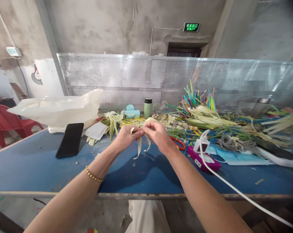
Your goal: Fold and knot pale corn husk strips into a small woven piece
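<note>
Above the blue table [88, 181], my left hand [126, 138] and my right hand [158, 133] meet with fingertips touching. Both are closed in a pinch on pale corn husk strips [139, 148]. Two thin ends hang below the fingers, and a wider piece arches over the right fingertips. How the strips cross between the fingers is hidden. Beyond the left hand lies a clump of loose corn husk [113, 120]. Past the right hand, husk scraps [172, 121] are heaped, and red-handled scissors [179, 143] rest close to the right wrist.
A black phone [70, 140], folded white paper [96, 130] and plastic bag [61, 108] are at left. Behind stands a green bottle [147, 108]. At right are husks [207, 119], a purple device [205, 161], a white cable [231, 186] and a blue mask [243, 159].
</note>
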Demonstrator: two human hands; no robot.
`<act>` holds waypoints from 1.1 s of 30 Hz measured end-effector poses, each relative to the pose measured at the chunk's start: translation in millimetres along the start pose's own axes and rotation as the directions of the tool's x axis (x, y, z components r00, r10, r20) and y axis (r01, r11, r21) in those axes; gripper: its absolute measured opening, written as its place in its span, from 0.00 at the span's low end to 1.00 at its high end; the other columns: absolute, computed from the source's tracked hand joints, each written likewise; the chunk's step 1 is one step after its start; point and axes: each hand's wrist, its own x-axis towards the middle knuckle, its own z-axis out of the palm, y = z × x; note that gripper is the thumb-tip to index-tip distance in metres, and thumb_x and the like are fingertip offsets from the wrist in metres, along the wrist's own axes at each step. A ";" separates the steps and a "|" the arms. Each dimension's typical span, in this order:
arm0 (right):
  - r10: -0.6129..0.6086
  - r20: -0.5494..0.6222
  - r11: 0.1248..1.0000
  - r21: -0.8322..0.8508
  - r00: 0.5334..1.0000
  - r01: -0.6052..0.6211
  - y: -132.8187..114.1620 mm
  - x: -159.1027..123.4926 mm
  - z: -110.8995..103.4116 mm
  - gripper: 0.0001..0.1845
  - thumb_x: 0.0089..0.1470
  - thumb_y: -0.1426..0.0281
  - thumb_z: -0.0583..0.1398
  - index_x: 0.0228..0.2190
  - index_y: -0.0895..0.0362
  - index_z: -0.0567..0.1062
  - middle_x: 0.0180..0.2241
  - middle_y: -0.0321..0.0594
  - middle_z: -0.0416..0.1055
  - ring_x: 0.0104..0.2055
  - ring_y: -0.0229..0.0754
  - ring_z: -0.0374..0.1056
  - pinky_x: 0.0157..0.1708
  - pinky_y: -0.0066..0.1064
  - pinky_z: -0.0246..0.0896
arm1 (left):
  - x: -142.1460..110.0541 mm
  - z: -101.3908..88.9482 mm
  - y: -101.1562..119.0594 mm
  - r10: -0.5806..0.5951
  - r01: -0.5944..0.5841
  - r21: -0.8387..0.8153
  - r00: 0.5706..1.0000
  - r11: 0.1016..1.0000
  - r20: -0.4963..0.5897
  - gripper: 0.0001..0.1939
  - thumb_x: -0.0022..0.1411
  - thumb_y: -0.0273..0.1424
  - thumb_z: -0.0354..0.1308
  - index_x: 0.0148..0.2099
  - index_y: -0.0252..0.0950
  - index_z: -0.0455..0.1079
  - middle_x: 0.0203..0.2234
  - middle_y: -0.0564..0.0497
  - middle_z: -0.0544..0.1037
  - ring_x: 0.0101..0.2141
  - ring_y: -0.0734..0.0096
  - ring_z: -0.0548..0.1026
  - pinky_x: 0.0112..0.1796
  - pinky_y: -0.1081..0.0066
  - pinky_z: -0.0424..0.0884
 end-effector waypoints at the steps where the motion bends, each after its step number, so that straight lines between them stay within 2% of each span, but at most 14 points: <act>1: -0.001 -0.001 1.000 -0.005 1.000 0.001 0.5 -0.2 0.5 0.09 0.47 0.66 0.63 0.22 0.57 0.71 0.22 0.35 0.65 0.25 0.36 0.59 0.23 0.29 0.52 | -0.1 0.0 -0.1 -0.003 0.003 -0.002 1.000 1.000 0.002 0.15 0.56 0.38 0.62 0.24 0.31 0.72 0.19 0.52 0.70 0.23 0.75 0.65 0.27 0.72 0.61; 10: 0.002 -0.014 1.000 -0.026 1.000 -0.002 5.8 -0.9 3.3 0.10 0.48 0.65 0.62 0.21 0.56 0.69 0.21 0.35 0.63 0.23 0.35 0.56 0.21 0.29 0.49 | 0.2 0.6 -1.3 -0.021 0.021 -0.011 0.999 1.000 0.030 0.15 0.55 0.38 0.63 0.23 0.32 0.72 0.18 0.52 0.70 0.23 0.75 0.65 0.27 0.72 0.60; 14: 0.016 0.009 1.000 -0.011 1.000 -0.016 3.4 -0.1 2.0 0.09 0.48 0.66 0.62 0.21 0.56 0.70 0.21 0.34 0.63 0.23 0.35 0.57 0.22 0.29 0.50 | -1.4 -0.9 0.1 -0.105 0.118 -0.132 0.989 0.984 0.099 0.19 0.56 0.43 0.63 0.23 0.32 0.70 0.16 0.52 0.70 0.22 0.75 0.65 0.27 0.72 0.61; 19: 0.032 0.027 0.999 0.026 0.999 -0.032 -2.5 -1.8 1.5 0.10 0.47 0.66 0.62 0.20 0.56 0.68 0.20 0.33 0.62 0.23 0.35 0.57 0.23 0.29 0.52 | -3.3 -2.8 2.6 -0.153 0.188 -0.304 0.979 0.934 0.134 0.26 0.62 0.50 0.53 0.25 0.33 0.69 0.17 0.51 0.70 0.23 0.72 0.70 0.30 0.69 0.65; 21: 0.038 0.032 0.999 0.027 0.999 -0.038 -3.2 -2.1 2.1 0.10 0.47 0.66 0.63 0.20 0.56 0.68 0.19 0.32 0.62 0.22 0.35 0.57 0.23 0.29 0.52 | -3.3 -2.4 3.1 -0.159 0.192 -0.278 0.978 0.941 0.136 0.27 0.63 0.51 0.52 0.26 0.32 0.70 0.18 0.50 0.71 0.23 0.72 0.70 0.29 0.70 0.64; 26: 0.052 0.026 0.998 0.021 0.998 -0.053 -1.2 -1.1 2.8 0.10 0.46 0.66 0.63 0.20 0.56 0.70 0.19 0.33 0.63 0.22 0.34 0.56 0.23 0.29 0.51 | -2.6 -0.4 1.8 -0.135 0.151 -0.176 0.985 0.973 0.103 0.19 0.52 0.44 0.66 0.27 0.31 0.72 0.18 0.52 0.72 0.22 0.76 0.67 0.27 0.72 0.62; 33: 0.027 0.024 0.998 -0.056 0.999 -0.025 4.3 -1.2 3.6 0.11 0.48 0.67 0.62 0.19 0.56 0.69 0.18 0.33 0.63 0.22 0.36 0.57 0.23 0.29 0.51 | -3.1 2.0 3.7 -0.171 0.176 -0.066 0.982 0.982 0.083 0.16 0.51 0.40 0.66 0.24 0.31 0.74 0.15 0.52 0.73 0.19 0.77 0.64 0.24 0.73 0.58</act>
